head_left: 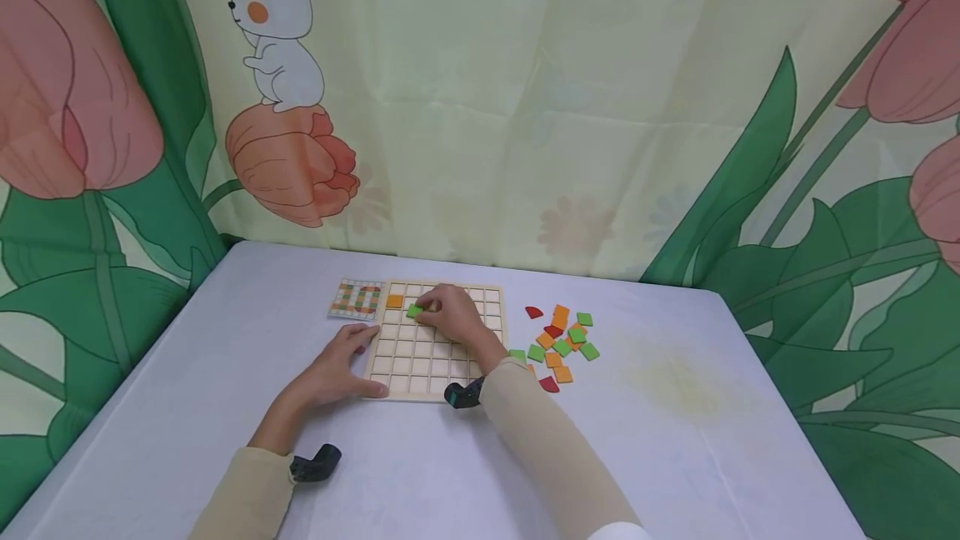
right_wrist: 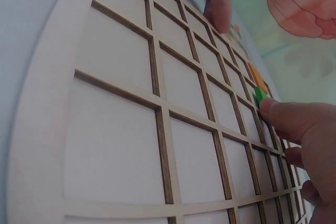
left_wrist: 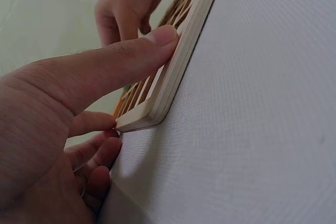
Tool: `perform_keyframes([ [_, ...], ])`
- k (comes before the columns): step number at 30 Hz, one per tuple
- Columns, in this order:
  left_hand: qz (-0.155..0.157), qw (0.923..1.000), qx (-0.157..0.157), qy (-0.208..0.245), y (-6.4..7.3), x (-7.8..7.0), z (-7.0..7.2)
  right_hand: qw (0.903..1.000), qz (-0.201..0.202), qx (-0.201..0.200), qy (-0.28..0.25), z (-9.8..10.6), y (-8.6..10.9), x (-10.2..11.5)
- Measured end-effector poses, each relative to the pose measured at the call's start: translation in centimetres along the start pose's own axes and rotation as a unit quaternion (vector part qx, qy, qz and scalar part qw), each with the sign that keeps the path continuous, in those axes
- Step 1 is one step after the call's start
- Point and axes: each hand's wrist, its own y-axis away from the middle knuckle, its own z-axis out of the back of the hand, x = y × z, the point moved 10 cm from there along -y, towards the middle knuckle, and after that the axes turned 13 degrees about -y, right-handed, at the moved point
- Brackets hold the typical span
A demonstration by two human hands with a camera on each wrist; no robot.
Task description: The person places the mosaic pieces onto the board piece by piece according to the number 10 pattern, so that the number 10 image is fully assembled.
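A wooden grid board [head_left: 438, 397] lies on the table with an orange square tile [head_left: 394, 301] in a cell near its far left corner. My right hand [head_left: 456, 315] pinches a green square tile [head_left: 414, 311] over a cell just right of and nearer than the orange one; the right wrist view shows thumb and green tile [right_wrist: 260, 95] at the grid. Along the board's left side rests my left hand [head_left: 333, 369]. Its straight thumb [left_wrist: 126, 59] touches the board's rim [left_wrist: 170, 85], and a fingertip meets the edge near a corner.
A pattern card [head_left: 356, 298] lies left of the board, partly under its far left side. To the right are scattered loose orange tiles [head_left: 562, 374], green tiles [head_left: 589, 352] and red quarter-round pieces [head_left: 549, 384]. A printed curtain [head_left: 480, 148] hangs behind the table.
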Motion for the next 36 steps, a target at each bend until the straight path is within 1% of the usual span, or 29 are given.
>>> perform_keyframes([
  [4,-0.003,1.0,-0.001,0.002,0.0,-0.2,0.1,0.9997,0.003,-0.016,0.015,0.2,-0.2,0.0],
  [7,-0.004,1.0,-0.001,0.001,0.0,-0.2,0.1,0.9996,-0.006,-0.027,0.01,0.2,-0.3,0.0],
  [13,0.009,0.9999,0.006,-0.007,0.6,0.3,-0.2,0.998,-0.052,-0.025,-0.023,-0.9,-0.3,-0.5],
  [18,0.005,1.0,0.0,-0.005,0.5,0.2,-0.3,0.9952,-0.08,-0.048,-0.03,-0.6,-0.4,-0.9],
  [22,0.007,1.0,0.002,-0.002,0.3,0.1,-0.4,0.9953,-0.086,-0.042,-0.018,-0.3,-0.4,-1.0],
  [25,0.008,1.0,0.003,0.0,0.2,-0.1,-0.3,0.9958,-0.081,-0.034,-0.024,-0.1,-0.5,-0.8],
  [29,0.006,1.0,0.0,-0.001,0.1,-0.1,-0.2,0.9953,-0.07,-0.028,-0.06,0.3,-0.4,-0.7],
  [36,0.01,0.9999,0.0,0.007,0.1,0.2,-0.1,0.9908,-0.058,-0.022,-0.121,1.2,0.3,-0.8],
])
